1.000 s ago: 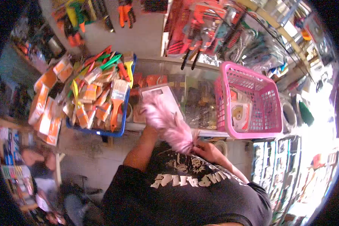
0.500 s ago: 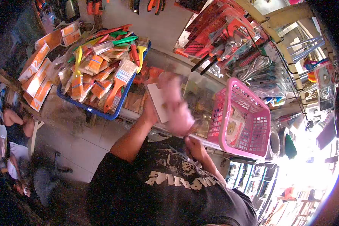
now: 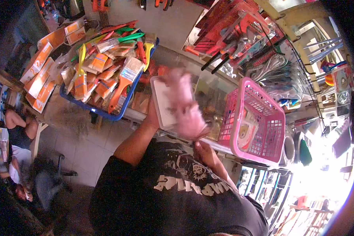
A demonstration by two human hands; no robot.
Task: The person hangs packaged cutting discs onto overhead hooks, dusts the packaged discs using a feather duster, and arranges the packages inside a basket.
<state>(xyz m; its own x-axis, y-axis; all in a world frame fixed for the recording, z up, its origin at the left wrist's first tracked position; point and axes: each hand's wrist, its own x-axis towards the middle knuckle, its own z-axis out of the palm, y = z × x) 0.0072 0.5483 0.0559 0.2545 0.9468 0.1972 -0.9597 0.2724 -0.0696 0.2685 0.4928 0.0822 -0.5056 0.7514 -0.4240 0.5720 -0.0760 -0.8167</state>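
My left hand [image 3: 152, 115] grips the left side of a shallow white plastic tray [image 3: 163, 106] with rounded corners, its flat face turned up towards me. Most of those fingers are hidden behind the tray. A pink cloth [image 3: 188, 118], smeared by motion, lies across the tray's right part. My right hand [image 3: 200, 147] is at the lower end of the cloth and seems closed on it, though blur hides the fingers. Both hands are in front of my chest, over the edge of a glass-topped counter [image 3: 208, 88].
To the left, a blue basket [image 3: 114, 117] is heaped with paintbrushes [image 3: 126, 80], beside orange-and-white packets [image 3: 39, 82]. A pink plastic basket [image 3: 240, 118] on the right holds a packaged item. Packaged tools [image 3: 240, 43] hang beyond. Another person [image 3: 19, 157] sits at lower left.
The tray has turned, showing more of its flat face and rim. The pink cloth has shifted slightly down and right across it. My left hand keeps its grip.
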